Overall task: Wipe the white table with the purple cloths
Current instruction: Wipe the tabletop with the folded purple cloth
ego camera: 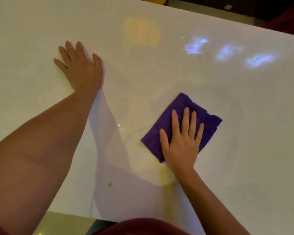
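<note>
A glossy white table (227, 99) fills most of the view. One folded purple cloth (209, 123) lies flat on it, right of centre. My right hand (181, 139) presses down on the cloth with straight, spread fingers and covers its near half. My left hand (79, 67) rests flat on the bare table at the left, fingers straight and spread, well apart from the cloth. A faint yellowish wet streak (165, 173) shows on the surface beside the cloth's near corner.
A small brown spot (110, 184) sits on the table near its front edge. Coloured light reflections (227, 51) glint on the far right of the surface. The table's far edge runs diagonally across the top; a dark red seat (290, 19) lies beyond it.
</note>
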